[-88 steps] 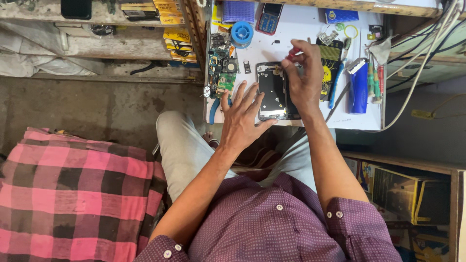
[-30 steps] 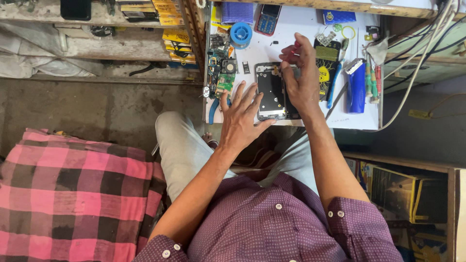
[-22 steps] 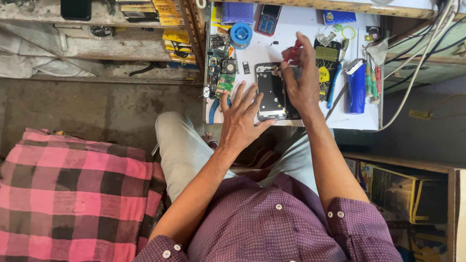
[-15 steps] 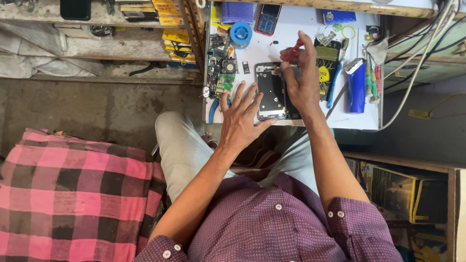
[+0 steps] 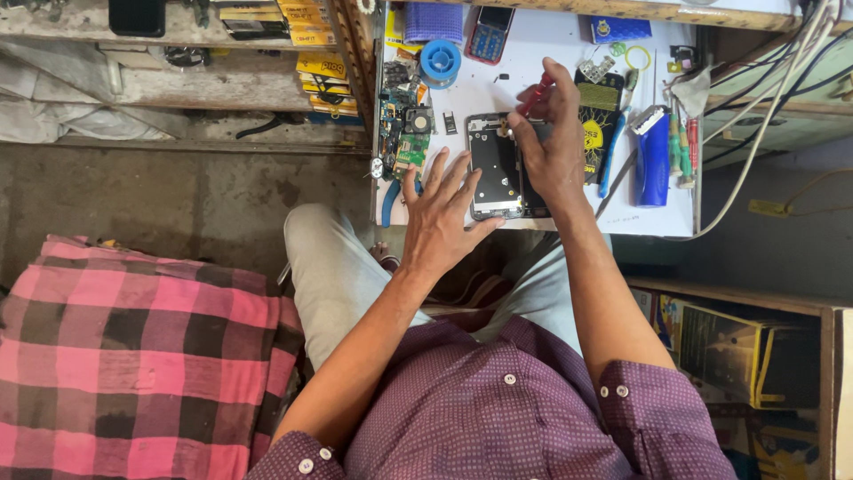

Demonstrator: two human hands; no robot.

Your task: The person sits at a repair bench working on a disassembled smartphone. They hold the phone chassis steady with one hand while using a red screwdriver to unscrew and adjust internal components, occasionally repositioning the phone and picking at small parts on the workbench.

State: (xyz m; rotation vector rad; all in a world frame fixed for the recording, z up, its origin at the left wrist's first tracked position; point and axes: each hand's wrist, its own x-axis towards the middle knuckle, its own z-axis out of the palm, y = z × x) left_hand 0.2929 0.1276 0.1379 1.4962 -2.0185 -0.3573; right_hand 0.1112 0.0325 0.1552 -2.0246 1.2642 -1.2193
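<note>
On the white worktop (image 5: 462, 93), the right hand (image 5: 553, 147) pinches a red-handled screwdriver (image 5: 536, 94) between thumb and fingertips, the other fingers curled loosely behind. Only the red handle shows; the tip is hidden behind the thumb, so whether it touches anything cannot be told. Directly beneath this grip lies an opened phone (image 5: 498, 165), its back off and its dark inside showing; the hand covers the phone's right part, and the small parts within are too fine to make out.

To the left of the grip, the left hand (image 5: 440, 218) lies flat with fingers spread, holding nothing; its fingertips press the phone's left edge and its thumb hooks round the lower corner.

Farther left of that hand, loose green circuit boards (image 5: 402, 133) crowd the worktop's edge, and blue plier handles (image 5: 391, 197) stick out partly hidden under the wrist. Beyond the grip, toward the far edge, sit a blue spool (image 5: 439, 62) and a small keypad phone (image 5: 490, 34), cut off at the frame's top. To the right of the grip lie a black and yellow pad (image 5: 602, 124), half hidden by the fingers, and a blue tool (image 5: 653, 160). Near the person's left knee lies a pink checked cloth (image 5: 133, 356).
</note>
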